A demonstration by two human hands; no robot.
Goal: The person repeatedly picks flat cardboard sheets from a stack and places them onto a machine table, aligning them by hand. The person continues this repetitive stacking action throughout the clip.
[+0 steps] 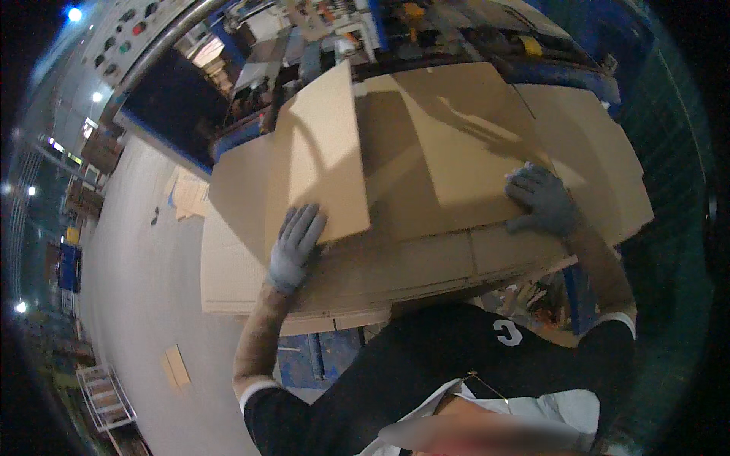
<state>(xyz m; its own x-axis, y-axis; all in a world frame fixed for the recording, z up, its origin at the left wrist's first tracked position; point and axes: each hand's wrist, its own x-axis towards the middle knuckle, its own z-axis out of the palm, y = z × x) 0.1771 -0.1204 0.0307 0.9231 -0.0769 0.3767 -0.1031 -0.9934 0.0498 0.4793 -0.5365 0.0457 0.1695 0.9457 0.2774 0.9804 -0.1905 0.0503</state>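
A brown cardboard sheet (471, 129) lies in front of me, its left panel (323, 163) raised at an angle and casting a shadow beside it. My left hand (295, 247), in a grey glove, rests with outstretched fingers on the near lower corner of that panel. On the right part of the sheet, my right hand (544, 199), also gloved in grey, lies with fingers extended and the thumb apart. Under the sheet is a stack of more cardboard (236, 281), its layered edges showing toward me.
Beyond the cardboard stands a blue machine (601, 76) with metal parts. A control panel (133, 38) with buttons is at the upper left. Cardboard pieces (186, 194) and a narrow strip (176, 367) lie on the grey floor. Scraps (532, 300) show below the stack at right.
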